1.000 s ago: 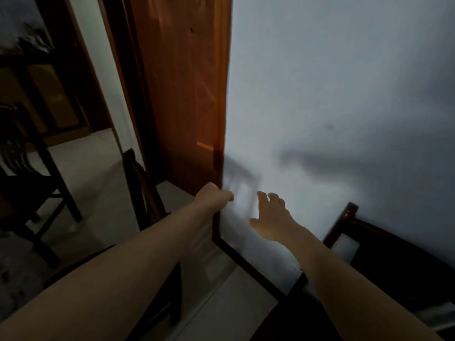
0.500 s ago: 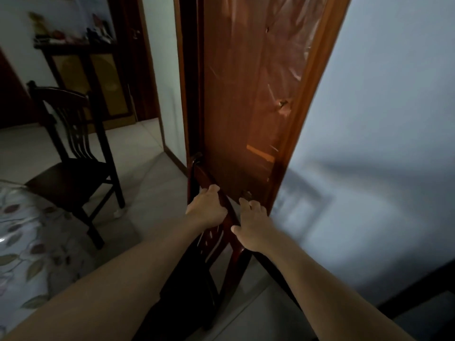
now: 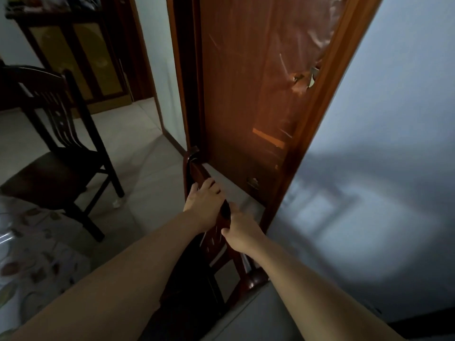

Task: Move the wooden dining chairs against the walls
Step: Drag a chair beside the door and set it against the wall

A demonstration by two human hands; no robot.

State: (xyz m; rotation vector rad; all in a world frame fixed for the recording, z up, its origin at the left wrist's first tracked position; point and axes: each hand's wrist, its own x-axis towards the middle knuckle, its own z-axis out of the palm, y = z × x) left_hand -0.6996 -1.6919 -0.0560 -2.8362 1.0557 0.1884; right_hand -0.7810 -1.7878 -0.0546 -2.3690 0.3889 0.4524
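A dark wooden dining chair (image 3: pixel 197 168) stands right below me, its curved top rail running toward the wooden door (image 3: pixel 258 94). My left hand (image 3: pixel 204 203) is closed over the top rail from the left side. My right hand (image 3: pixel 240 228) grips the same rail lower down from the right. The chair's slatted back and rear legs show between my forearms; its seat is hidden in shadow. A second dark wooden chair (image 3: pixel 56 148) stands free on the tiled floor at the left, facing away.
A pale wall (image 3: pixel 369 168) fills the right side, beside the door frame (image 3: pixel 320 143). A dark cabinet (image 3: pixel 73 52) stands at the back left. A leaf-patterned cloth (image 3: pixel 27 254) covers a surface at the lower left. Light tiled floor (image 3: pixel 147 173) lies between the chairs.
The view swung left from the wall toward the door. My right hand went from open near the wall to gripping the chair's top rail beside my left hand.
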